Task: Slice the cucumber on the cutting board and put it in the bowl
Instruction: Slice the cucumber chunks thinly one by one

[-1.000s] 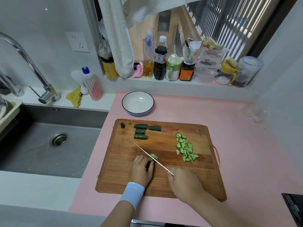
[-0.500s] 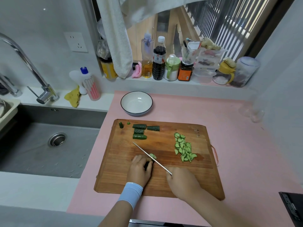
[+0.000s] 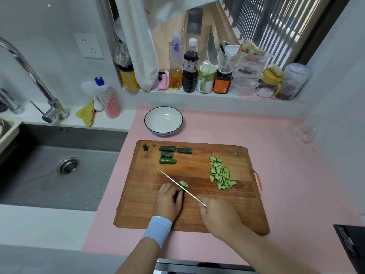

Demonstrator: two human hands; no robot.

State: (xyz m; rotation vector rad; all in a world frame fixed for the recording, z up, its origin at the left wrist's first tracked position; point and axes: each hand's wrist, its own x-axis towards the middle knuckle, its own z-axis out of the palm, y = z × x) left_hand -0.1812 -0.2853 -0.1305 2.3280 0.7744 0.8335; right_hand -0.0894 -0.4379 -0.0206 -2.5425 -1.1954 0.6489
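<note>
**Knife set against the cucumber, both hands on the board**

At the far left is a grey steel sink (image 3: 59,175) with a round drain. Beside it, a pink tabletop (image 3: 286,175) carries a rectangular wooden cutting board (image 3: 138,204) with visible grain and rounded corners. Near the board's far left edge lie four short dark-green cucumber chunks (image 3: 167,155) with bumpy skin, well apart from either hand.

The left hand (image 3: 167,202), with a pale blue band at the wrist, has its grip curled down over a dark cucumber piece (image 3: 178,194), which is mostly hidden under the fingers. The thin, shiny blade of the knife (image 3: 177,184) runs diagonally just beside those fingertips. Two fresh half-moon slices (image 3: 183,183) lie against the blade's far side. The right hand (image 3: 219,216) has its grip clamped on the knife's handle, which the hand covers.

Further right is a loose pile of cut slices (image 3: 221,176), pale green with dark rims. Beyond the board stands a round white bowl (image 3: 164,121) with a dark rim.
</note>
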